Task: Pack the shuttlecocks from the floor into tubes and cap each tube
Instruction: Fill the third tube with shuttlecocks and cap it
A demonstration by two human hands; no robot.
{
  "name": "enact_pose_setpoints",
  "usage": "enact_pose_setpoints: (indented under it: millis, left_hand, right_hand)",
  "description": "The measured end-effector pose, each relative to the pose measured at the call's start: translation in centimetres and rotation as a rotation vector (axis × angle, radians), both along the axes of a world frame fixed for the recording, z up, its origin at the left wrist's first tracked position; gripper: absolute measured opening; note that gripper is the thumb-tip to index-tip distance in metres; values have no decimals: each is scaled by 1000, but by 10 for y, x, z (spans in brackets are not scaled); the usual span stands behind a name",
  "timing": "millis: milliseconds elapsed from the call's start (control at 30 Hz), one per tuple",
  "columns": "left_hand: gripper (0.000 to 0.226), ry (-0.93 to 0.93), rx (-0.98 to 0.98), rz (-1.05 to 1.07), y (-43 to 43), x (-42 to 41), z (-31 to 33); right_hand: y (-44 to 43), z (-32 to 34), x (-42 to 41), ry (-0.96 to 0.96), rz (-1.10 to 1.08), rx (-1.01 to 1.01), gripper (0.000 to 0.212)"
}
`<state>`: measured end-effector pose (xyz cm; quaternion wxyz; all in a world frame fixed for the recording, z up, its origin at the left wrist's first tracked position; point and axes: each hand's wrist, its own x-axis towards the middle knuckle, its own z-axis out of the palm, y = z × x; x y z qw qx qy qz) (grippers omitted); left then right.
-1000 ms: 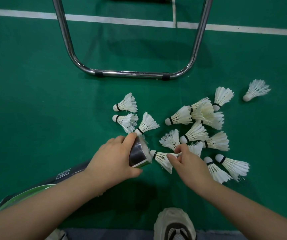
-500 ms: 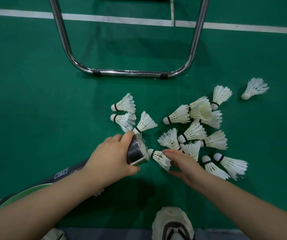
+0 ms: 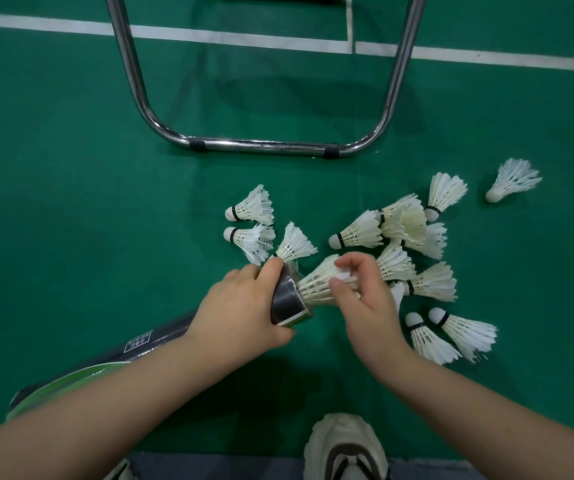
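Note:
A dark shuttlecock tube lies slanted over the green floor, and my left hand grips it near its open mouth. A white shuttlecock sticks out of that mouth, feathers toward the right. My right hand pinches it by the feather end, thumb below and fingers above. Several more white shuttlecocks lie scattered on the floor beyond and to the right of my hands. Two shuttlecocks lie close to my right wrist, and one shuttlecock lies apart at the far right.
A chrome tube frame stands on the floor beyond the shuttlecocks. White court lines cross the far floor. A dark racket bag with green trim lies under my left forearm. My white shoe is at the bottom edge.
My right hand picked a shuttlecock off the floor, lifted it and brought it to the tube mouth, where it now sits partly inside. The left hand kept its grip on the tube.

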<state>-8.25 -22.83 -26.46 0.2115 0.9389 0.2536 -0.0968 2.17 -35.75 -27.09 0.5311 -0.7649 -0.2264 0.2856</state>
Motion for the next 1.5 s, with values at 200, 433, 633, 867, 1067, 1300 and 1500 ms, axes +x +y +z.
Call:
enact_pose_setpoints:
  millis: [200,433,633,867,1067,1300,1500]
  left_hand:
    - [75,-28,1,13,-3,3,0]
    - [77,-42,-20,-30,-6,3,6]
    - [83,4,16,-140,-18,9,6]
    - [73,-21,36,-131,-31,30,0]
    - [74,-80,20,-81,-43,44,-3]
    - [76,-137,49,-3,-38,46,-3]
    - [72,-123,79,12,-40,47,0]
  right_hand:
    - [2,-3,-10,228,162,77,27]
    - [0,-3,-10,397,441,71,46]
    - [5,7,13,374,778,-273,35]
    - [2,4,20,472,468,-210,20]
    - [-21,3,59,147,-29,-40,24]
    - [-47,-29,108,-182,-149,-380,18]
    - [-51,-45,116,-269,-57,-527,38]
